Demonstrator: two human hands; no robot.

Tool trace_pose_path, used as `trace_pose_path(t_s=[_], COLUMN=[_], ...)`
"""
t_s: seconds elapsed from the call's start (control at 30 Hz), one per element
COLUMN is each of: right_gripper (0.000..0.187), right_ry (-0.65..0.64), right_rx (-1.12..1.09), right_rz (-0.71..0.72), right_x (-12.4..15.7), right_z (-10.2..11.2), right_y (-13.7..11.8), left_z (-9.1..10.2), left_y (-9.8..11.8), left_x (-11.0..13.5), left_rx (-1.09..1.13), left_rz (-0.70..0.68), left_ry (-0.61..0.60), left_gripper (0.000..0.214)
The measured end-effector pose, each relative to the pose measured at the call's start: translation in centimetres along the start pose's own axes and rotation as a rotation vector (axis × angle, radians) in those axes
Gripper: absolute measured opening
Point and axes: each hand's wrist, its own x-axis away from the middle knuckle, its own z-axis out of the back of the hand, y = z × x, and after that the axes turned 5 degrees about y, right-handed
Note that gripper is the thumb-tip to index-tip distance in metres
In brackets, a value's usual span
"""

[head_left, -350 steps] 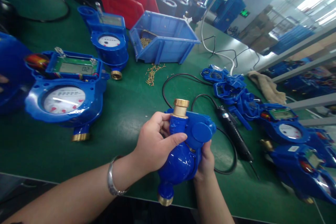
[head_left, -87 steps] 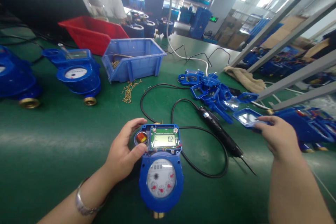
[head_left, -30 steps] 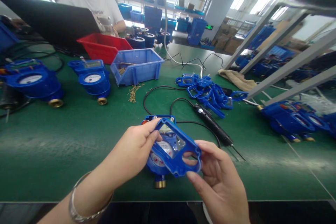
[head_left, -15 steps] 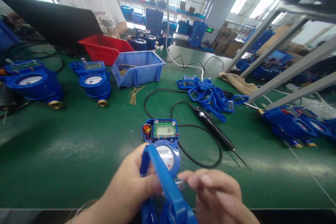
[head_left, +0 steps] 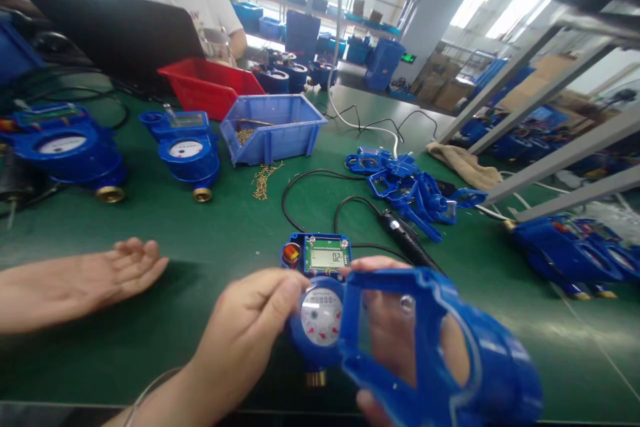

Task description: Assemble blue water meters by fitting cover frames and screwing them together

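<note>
A blue water meter (head_left: 320,310) lies on the green table (head_left: 210,240) near its front edge, dial and lit display facing up. My left hand (head_left: 247,330) grips the meter's left side with thumb and fingers. My right hand (head_left: 383,320) holds a blue plastic cover (head_left: 480,373) just to the right of the meter, raised close to the camera and slightly blurred. The cover hides most of my right hand; only its fingers show, through and above the cover's window.
Another person's open hand (head_left: 100,277) lies on the table at left. An electric screwdriver (head_left: 403,240) with a black cord, a pile of blue covers (head_left: 410,187), a blue bin (head_left: 273,127), loose brass screws (head_left: 263,180) and other meters (head_left: 187,153) lie behind.
The cover has swung from edge-on between my hands to broadside at the right of the meter. My left hand moved onto the meter. Another person's hand has come in from the left.
</note>
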Motion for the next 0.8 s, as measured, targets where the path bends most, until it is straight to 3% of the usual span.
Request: trace_pose_path(t_s=[0.07,0.13,0.3,0.47,0.67,0.8], right_gripper=[0.066,0.063,0.071,0.06,0.06,0.062], right_ry=[0.069,0.066,-0.161,-0.338,-0.423,-0.466], right_rx=[-0.026,-0.011,0.316,0.474,0.548,0.566], right_rz=[0.012,0.027,0.153,0.205,0.146,0.1], right_x=[-1.1,-2.4,-5.4,-7.0,-7.5,-7.7], right_z=[1.2,1.9,1.4,-0.2,-0.1,0.3], right_y=[-0.1,0.1,1.1,1.3,1.5,1.6], left_z=[0.4,0.4,-1.1,-1.8,-1.3,-1.0], left_y=[-1.1,-2.6,-6.3,-6.9,-6.2,-6.7], left_x=[-1.7,-3.3,-5.0,-4.5,-4.3,-4.1], left_rx=[-0.081,-0.075,0.289,0.655,0.757,0.709], left_rz=[-0.104,-0.077,0.116,0.261,0.314,0.238], left_ry=[0.305,0.39,0.285,0.142,0.068,0.006], left_gripper=[0.028,0.031,0.051,0.052,0.049,0.058])
